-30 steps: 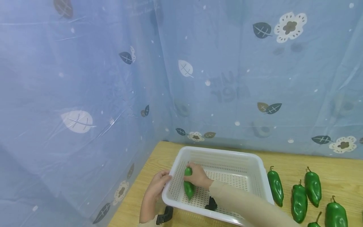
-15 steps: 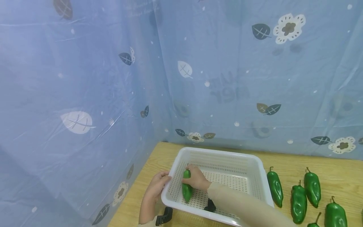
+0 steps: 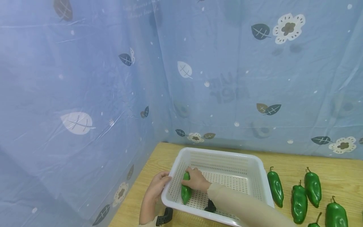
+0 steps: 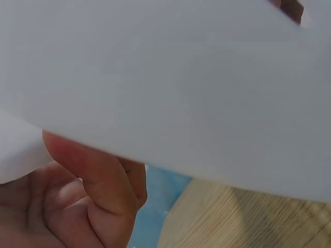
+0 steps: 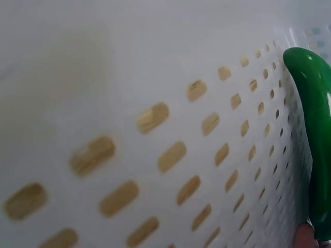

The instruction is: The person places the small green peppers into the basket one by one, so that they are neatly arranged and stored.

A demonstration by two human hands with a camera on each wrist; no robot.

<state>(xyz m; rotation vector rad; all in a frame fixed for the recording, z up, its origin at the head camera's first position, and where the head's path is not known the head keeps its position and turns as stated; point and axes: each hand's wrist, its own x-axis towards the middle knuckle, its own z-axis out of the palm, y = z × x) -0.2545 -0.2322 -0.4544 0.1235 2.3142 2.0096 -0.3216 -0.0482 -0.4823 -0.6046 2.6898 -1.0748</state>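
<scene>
A white perforated plastic basket (image 3: 224,152) stands on the wooden table. My left hand (image 3: 156,186) grips its left rim; in the left wrist view, curled fingers (image 4: 106,183) show beneath the basket's edge. Inside, at the left end, my right hand (image 3: 197,180) holds a glossy green pepper (image 3: 186,194) from its right side, thumb across it. The pepper lies lengthwise along the left wall, pointed end toward me. In the right wrist view the pepper (image 5: 316,129) shows at the right edge, close to the perforated wall, with just a fingertip in sight.
Several more green peppers (image 3: 299,203) lie on the table (image 3: 347,179) to the right of the basket, one (image 3: 275,187) close beside its wall. Black wrist mounts show at the left wrist (image 3: 165,216) and right wrist (image 3: 210,206). Blue patterned sheeting (image 3: 227,78) borders the table behind and left.
My right hand has moved the pepper slightly left and nearer to me, along the basket's left wall. My left hand has stayed on the rim.
</scene>
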